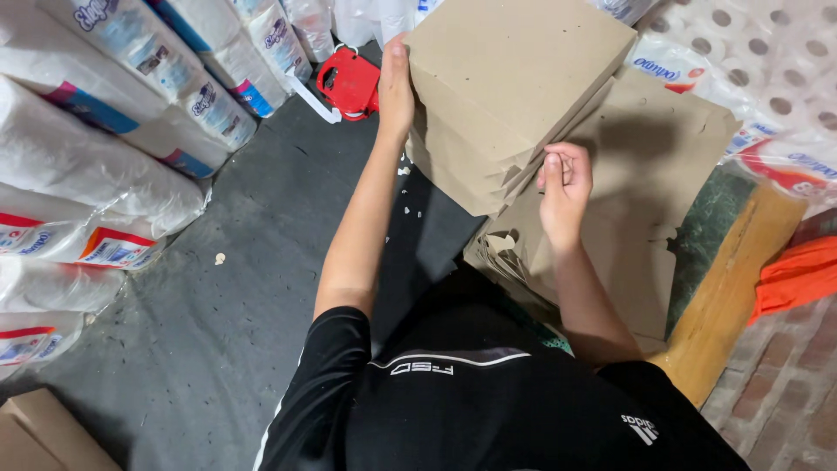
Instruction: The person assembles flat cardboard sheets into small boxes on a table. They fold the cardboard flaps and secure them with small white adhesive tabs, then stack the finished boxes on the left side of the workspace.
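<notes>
Left hand (pixel 397 87) flat against the far-left edge of the brown paper stack (pixel 506 96), fingertips hidden behind it. Right hand (pixel 564 187) fingers pinched on the stack's near corner. Stack tilted above a brown sheet (pixel 645 209). Red tape dispenser (pixel 350 83) partly hidden behind it.

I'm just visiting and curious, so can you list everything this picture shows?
stack of brown paper sheets: one stack, brown, centre top, held upright.
loose brown paper: several sheets, brown, lying under the stack.
wrapped paper rolls: many packs, white, piled at left and along the top.
tape dispenser: one, red, on the floor at top.
wooden board: one, yellowish, at right.
orange cloth: one, right edge.
floor: grey.
left hand: steadies the stack's left edge.
right hand: fingers pinch the stack's lower right edges.
</notes>
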